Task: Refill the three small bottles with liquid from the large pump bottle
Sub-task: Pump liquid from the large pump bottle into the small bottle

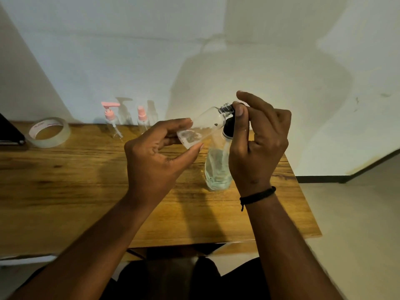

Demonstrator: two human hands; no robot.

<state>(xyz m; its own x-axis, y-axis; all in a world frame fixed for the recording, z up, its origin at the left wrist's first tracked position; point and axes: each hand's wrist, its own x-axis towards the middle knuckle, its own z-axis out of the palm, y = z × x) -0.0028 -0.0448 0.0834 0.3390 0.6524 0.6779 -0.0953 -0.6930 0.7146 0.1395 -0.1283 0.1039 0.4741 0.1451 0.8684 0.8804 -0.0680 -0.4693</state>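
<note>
I see the left hand (pixel 151 156) clamped on a small clear plastic bottle (pixel 201 126), thumb and fingers wrapped round its base end, bottle lifted off the wooden table (pixel 75 180) and tilted so its open threaded neck points up and right. The right hand (pixel 257 144) is just beside that neck, thumb and forefinger pinched together at the mouth; something dark sits between the fingertips and I can't tell what it is. Right below and behind the tilted bottle stands the large clear pump bottle (pixel 218 167) with a black collar, upright on the table near the right edge, partly filled with pale liquid, its top hidden by the right hand. The right palm is close in front of it; touching or not, can't tell. A black cord bracelet (pixel 257 195) is on the right wrist. Far left-centre, against the white wall (pixel 151 50), two more small clear bottles stand upright on the table: a small bottle with pink pump head (pixel 111 124) and, just right of it, a small bottle with pink spray cap (pixel 142 120), both look empty, well apart from the hands. Far left lies a roll of clear tape (pixel 48 132) flat on the table, beside a black object (pixel 9 132) cut by the frame edge.
</note>
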